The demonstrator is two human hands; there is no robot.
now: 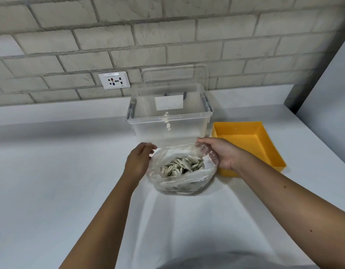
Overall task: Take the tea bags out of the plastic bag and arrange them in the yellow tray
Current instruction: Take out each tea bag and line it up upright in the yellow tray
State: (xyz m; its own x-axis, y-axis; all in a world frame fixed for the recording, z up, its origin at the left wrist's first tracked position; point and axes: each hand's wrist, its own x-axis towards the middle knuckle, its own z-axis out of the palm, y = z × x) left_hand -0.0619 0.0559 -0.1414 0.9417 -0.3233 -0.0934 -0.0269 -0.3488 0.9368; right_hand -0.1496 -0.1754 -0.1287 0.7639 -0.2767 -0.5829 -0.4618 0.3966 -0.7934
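A clear plastic bag (187,179) stands on the white counter, its mouth spread wide. Inside lie several pale tea bags (180,166) in a heap. My left hand (137,162) rests against the bag's left rim, fingers curled around its edge. My right hand (220,154) pinches the right rim of the bag and holds it apart. The yellow tray (264,144) sits just to the right of the bag, behind my right wrist, and nothing lies in its visible part.
A clear plastic storage box (167,125), lid off and leaning behind it, stands directly beyond the bag. A wall socket (114,80) is set in the brick wall. A white cabinet side (330,90) rises at the right.
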